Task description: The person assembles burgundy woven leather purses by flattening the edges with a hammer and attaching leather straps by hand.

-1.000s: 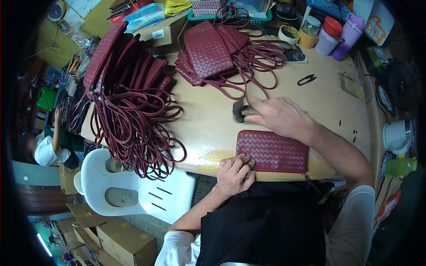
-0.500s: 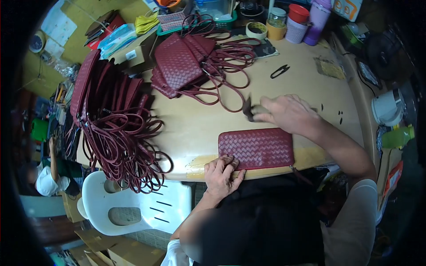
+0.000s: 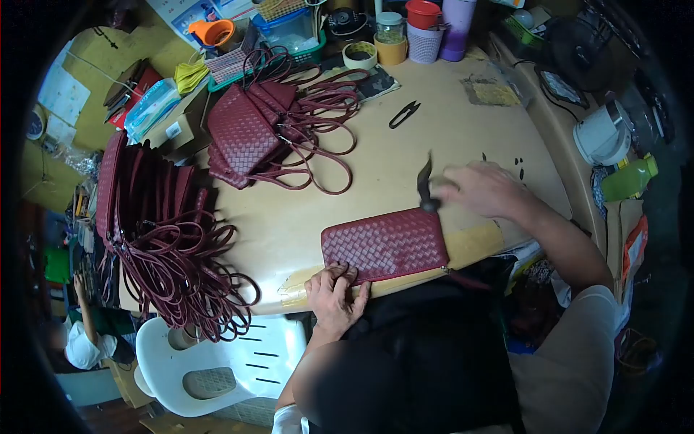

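A dark red woven zip wallet (image 3: 387,246) lies flat near the front edge of the table. My left hand (image 3: 335,296) grips its lower left corner, fingertips pressed on the woven face and thumb along the front edge. In my right hand (image 3: 483,189), blurred by motion, is a hammer (image 3: 427,184) with a dark head. The hammer head hangs right at the wallet's upper right edge. A zip pull with a dark red strap (image 3: 463,278) trails from the wallet's lower right corner.
Woven pouches with looped straps (image 3: 249,130) are piled at the back, and a stack of more (image 3: 144,188) stands on the left, straps hanging over the edge. Thread snips (image 3: 404,114) and a tape roll (image 3: 359,56) lie behind. A white chair (image 3: 224,362) stands at front left.
The view has shifted, so the table appears further left. The hammer has come closer to the wallet's upper right edge. My left hand keeps its hold on the wallet's corner.
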{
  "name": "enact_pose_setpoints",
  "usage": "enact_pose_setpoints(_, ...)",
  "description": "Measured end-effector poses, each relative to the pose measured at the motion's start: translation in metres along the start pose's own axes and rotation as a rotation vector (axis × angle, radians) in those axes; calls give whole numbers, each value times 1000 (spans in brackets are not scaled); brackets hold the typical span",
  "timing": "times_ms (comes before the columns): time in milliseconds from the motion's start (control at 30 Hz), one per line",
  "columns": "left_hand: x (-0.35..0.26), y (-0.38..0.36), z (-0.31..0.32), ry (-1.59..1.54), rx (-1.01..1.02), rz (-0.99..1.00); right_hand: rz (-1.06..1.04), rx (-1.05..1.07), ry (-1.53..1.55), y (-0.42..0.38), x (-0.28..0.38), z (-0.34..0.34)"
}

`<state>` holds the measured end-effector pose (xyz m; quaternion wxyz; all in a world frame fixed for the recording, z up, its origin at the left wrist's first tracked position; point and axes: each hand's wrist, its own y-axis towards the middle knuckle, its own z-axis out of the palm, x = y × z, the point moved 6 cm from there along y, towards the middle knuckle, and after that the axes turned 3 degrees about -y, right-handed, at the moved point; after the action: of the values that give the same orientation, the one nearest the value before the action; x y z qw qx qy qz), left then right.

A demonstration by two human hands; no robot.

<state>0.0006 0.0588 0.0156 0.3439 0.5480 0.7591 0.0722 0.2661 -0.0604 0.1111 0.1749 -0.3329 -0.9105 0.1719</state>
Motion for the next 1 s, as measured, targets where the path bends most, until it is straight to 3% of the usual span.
enact_pose_setpoints(33,0,0,0,0,6,-7,7,2,2,1,-8,10)
enact_pose_setpoints(100,0,-3,2,-5,11,-22,-160,-270,427,-2,-17,14)
enact_pose_setpoints(133,1,-2,2,-1,12,-28,-158,-274,429,-4,-19,13)
enact_pose_setpoints(200,0,3,-2,-45,33,-40,-5,31,-62,-6,-23,22)
enact_pose_setpoints(233,0,4,-4,-91,56,-60,-2,28,-58,-2,-27,23)
enact_pose_setpoints(300,9,15,-9,-332,57,-128,-177,-363,-15,13,-30,15)
enact_pose_setpoints(367,16,37,-18,-228,-92,-221,-196,-468,-42,42,-40,38)
enact_pose_setpoints(533,29,65,0,75,108,-338,-339,-902,-279,47,1,38)
enact_pose_setpoints(567,32,65,-2,83,94,-353,-362,-903,-279,40,15,41)
enact_pose_setpoints(667,49,56,16,-599,58,-534,-523,-789,179,21,71,59)
enact_pose_setpoints(700,46,55,16,-594,49,-537,-629,-780,320,17,86,69)
enact_pose_setpoints(733,41,53,14,-797,-19,-557,-640,-777,320,12,91,71)
enact_pose_setpoints(800,35,53,5,-1122,-106,-652,-632,-479,522,14,102,78)
enact_pose_setpoints(833,35,54,1,-1115,-126,-655,-652,-472,520,10,106,76)
enact_pose_setpoints(900,31,52,2,-1182,-29,-669,-736,-726,466,-9,109,65)
enact_pose_setpoints(967,5,57,-21,-918,-210,-374,-729,-729,549,-7,104,72)
enact_pose_setpoints(1000,-9,56,-29,-787,-223,-271,-646,-524,683,2,99,80)
